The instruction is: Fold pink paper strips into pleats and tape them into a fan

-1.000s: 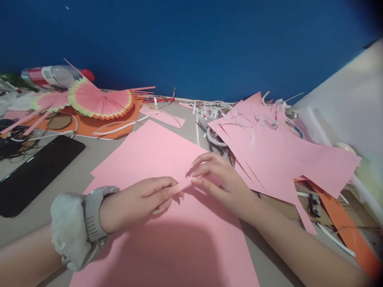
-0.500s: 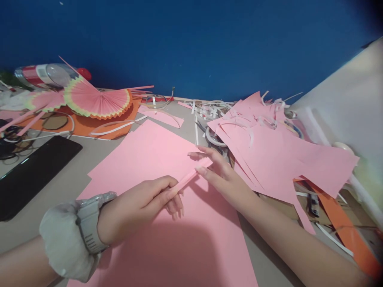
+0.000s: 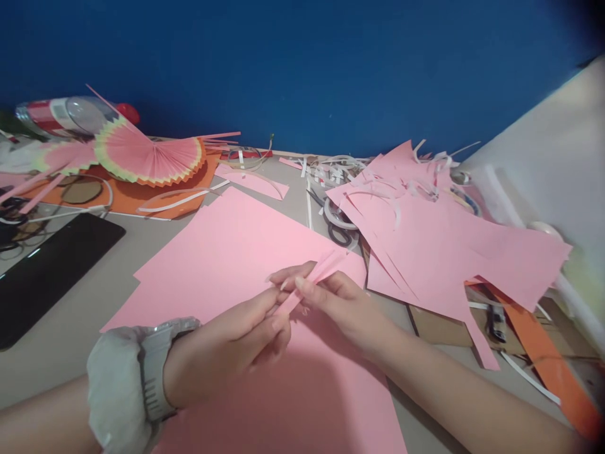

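A narrow pink paper strip (image 3: 326, 266) is raised a little above a large pink sheet (image 3: 236, 252) lying on the table. My left hand (image 3: 231, 337), with a grey watch and a grey scrunchie on the wrist, pinches the strip's near end. My right hand (image 3: 331, 299) closes its fingertips on the strip just beyond the left fingers. The strip's far end sticks out past both hands toward the upper right.
A heap of cut pink paper (image 3: 439, 233) with white curled strips lies at the right. Scissors (image 3: 338, 227) lie partly under it. A pleated pink fan (image 3: 151, 157) rests on orange paper at the back left. A black phone (image 3: 51, 265) lies left. A bottle (image 3: 70, 113) lies against the blue wall.
The strip has been lifted off the pink sheet. My right hand went from fingers spread on the sheet to pinching the strip beside my left hand, which has stayed on it.
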The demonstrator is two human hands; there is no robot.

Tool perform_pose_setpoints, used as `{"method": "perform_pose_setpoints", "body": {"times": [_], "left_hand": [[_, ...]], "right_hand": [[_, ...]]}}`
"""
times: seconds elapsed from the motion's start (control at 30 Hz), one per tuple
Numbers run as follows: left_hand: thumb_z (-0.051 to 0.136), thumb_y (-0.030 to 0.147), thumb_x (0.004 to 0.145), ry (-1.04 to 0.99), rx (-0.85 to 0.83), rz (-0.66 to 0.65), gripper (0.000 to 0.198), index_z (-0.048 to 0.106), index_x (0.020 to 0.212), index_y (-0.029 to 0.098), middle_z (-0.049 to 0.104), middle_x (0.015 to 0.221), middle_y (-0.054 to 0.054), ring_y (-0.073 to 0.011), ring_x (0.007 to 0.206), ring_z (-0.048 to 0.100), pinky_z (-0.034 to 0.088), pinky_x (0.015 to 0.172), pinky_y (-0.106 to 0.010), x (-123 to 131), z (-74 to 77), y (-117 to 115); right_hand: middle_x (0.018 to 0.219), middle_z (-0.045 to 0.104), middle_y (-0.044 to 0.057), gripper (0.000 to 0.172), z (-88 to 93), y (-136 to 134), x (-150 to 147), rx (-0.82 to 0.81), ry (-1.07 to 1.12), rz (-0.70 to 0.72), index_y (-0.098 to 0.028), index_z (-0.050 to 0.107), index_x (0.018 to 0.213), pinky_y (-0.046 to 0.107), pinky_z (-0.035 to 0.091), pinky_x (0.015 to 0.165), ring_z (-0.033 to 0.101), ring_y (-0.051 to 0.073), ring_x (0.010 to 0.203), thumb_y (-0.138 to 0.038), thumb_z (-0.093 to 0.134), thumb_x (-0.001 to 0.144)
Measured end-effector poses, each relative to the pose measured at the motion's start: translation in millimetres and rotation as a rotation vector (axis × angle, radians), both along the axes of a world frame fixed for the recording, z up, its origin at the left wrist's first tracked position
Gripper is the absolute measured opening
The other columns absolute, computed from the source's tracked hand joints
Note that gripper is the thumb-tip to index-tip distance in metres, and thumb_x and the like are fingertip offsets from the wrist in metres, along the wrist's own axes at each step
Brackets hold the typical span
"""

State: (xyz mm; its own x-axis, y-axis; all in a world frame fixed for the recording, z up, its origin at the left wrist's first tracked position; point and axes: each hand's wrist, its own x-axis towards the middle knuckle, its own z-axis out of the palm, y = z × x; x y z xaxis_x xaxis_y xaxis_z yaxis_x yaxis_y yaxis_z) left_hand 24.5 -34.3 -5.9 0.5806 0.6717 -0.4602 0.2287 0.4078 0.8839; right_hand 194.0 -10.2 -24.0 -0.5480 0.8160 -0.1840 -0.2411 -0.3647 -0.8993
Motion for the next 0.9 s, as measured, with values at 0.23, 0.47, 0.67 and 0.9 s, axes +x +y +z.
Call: {"method": "perform_pose_setpoints", "body": {"times": [0.23,0.47,0.67,0.9], "left_hand": [[0.037,0.034,0.095,-0.142,-0.105,-0.020,0.028,0.047,0.117,0.020,0.038,0.068,0.005,-0.0086,0.055,0.027,0.027,0.048,-0.022,-8.1,-6.5,3.4],[0.032,0.039,0.095,-0.126,-0.234,-0.003,0.027,0.049,0.098,0.019,0.032,0.065,0.006,-0.0085,0.053,0.024,0.024,0.047,-0.021,-7.9,-7.3,5.1],[0.029,0.043,0.095,-0.122,-0.211,-0.038,0.031,0.050,0.097,0.021,0.032,0.066,0.005,-0.0089,0.054,0.026,0.025,0.048,-0.021,-6.8,-5.0,6.1],[0.028,0.042,0.095,-0.101,-0.192,-0.044,0.032,0.050,0.097,0.020,0.033,0.065,0.005,-0.0091,0.054,0.027,0.026,0.048,-0.022,-7.9,-5.8,5.5]], "right_hand": [[0.083,0.065,0.003,0.027,-6.2,3.8,4.0,-0.062,0.130,-0.047,-0.020,0.065,0.085,0.031,0.046,0.068,0.054,0.012,0.064,-0.037,0.045,0.091],[0.078,0.070,0.001,0.016,-7.1,6.9,7.8,-0.101,0.063,-0.188,-0.020,0.061,0.080,0.034,0.049,0.074,0.064,0.015,0.073,-0.033,0.055,0.087],[0.075,0.070,-0.002,0.024,-5.5,7.1,6.2,-0.091,0.093,-0.171,-0.022,0.059,0.074,0.031,0.051,0.062,0.060,0.011,0.051,-0.036,0.048,0.090],[0.073,0.069,-0.003,0.026,-5.4,6.4,6.9,-0.095,0.123,-0.157,-0.022,0.060,0.074,0.031,0.052,0.064,0.061,0.011,0.052,-0.033,0.045,0.092]]}}
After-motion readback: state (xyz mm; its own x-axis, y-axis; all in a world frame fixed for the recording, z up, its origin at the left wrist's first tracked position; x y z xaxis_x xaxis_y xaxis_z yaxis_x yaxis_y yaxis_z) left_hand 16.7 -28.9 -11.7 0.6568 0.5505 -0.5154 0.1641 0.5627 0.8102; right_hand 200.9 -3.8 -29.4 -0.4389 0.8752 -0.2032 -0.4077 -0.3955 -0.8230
